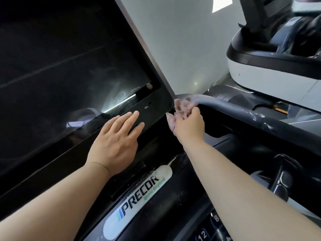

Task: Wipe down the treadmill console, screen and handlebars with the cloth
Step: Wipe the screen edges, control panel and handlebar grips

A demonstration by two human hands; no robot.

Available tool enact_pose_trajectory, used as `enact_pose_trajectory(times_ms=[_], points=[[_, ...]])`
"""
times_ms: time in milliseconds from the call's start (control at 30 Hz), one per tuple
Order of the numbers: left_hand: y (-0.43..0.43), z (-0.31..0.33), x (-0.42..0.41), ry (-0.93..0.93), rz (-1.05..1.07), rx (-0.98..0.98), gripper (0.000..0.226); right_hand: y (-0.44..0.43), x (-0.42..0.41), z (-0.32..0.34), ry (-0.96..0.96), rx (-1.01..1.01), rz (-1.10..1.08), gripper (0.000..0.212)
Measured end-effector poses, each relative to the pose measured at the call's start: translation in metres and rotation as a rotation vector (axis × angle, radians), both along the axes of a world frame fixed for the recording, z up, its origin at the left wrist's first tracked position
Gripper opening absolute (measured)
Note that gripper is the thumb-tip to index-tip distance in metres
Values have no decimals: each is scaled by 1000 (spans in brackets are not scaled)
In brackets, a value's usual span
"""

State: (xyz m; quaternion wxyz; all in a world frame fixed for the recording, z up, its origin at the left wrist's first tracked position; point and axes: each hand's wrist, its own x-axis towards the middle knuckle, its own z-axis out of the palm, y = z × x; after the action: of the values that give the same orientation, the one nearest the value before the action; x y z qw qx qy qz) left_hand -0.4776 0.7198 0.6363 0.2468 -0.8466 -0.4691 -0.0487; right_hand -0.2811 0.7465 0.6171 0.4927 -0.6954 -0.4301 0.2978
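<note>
The treadmill's big dark screen [66, 70] fills the left of the head view, with its black lower bezel [152, 108] below it. My left hand [116, 141] lies flat on that bezel, fingers straight. My right hand [188, 126] grips a crumpled pinkish cloth [180, 106] just right of the screen's lower corner, at the start of the grey handlebar [225, 106]. The handlebar runs off to the right and carries white scuffs. The console [139, 202] with its white Precor badge lies below my arms.
Number keys [208, 230] sit at the bottom edge of the console. A dark cup holder recess [281, 171] lies to the right. A white wall [182, 40] stands behind the screen, and another white and black machine [271, 65] stands at the upper right.
</note>
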Motion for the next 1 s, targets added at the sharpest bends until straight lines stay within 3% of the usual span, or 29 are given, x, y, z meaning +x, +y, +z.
enact_pose_trajectory(times_ms=[67, 167, 233, 300, 433, 467, 533, 633, 833, 933, 1000], points=[[1, -1, 0, -6, -13, 5, 45, -5, -13, -9, -32, 46, 71, 15], [2, 0, -1, -13, -12, -5, 47, -22, -33, -30, -288, 107, 228, 9], [2, -1, -1, 0, -13, -18, 50, -28, -36, -41, -448, 105, 436, 16], [1, 2, -2, 9, -13, -24, 51, -22, -32, -38, -484, 104, 521, 20], [-6, 4, -6, 2, -44, -71, 52, 10, -6, -17, -161, 76, 46, 20], [-12, 3, -12, 4, -47, -81, 52, 12, -6, -10, -156, 85, -11, 19], [-27, 2, -29, 17, -36, -95, 53, 1, -19, -4, -207, 141, 43, 23], [-48, 2, -60, 81, -42, -117, 55, -33, -52, -16, -317, 154, 235, 10], [-59, 2, -77, 151, -54, -142, 59, -50, -71, -26, -573, 50, 551, 26], [-61, -2, -76, 153, -43, -120, 58, -19, -29, -24, -546, 1, 271, 27], [-61, -4, -75, 146, -39, -102, 58, -4, -5, -25, -480, -88, 89, 42]])
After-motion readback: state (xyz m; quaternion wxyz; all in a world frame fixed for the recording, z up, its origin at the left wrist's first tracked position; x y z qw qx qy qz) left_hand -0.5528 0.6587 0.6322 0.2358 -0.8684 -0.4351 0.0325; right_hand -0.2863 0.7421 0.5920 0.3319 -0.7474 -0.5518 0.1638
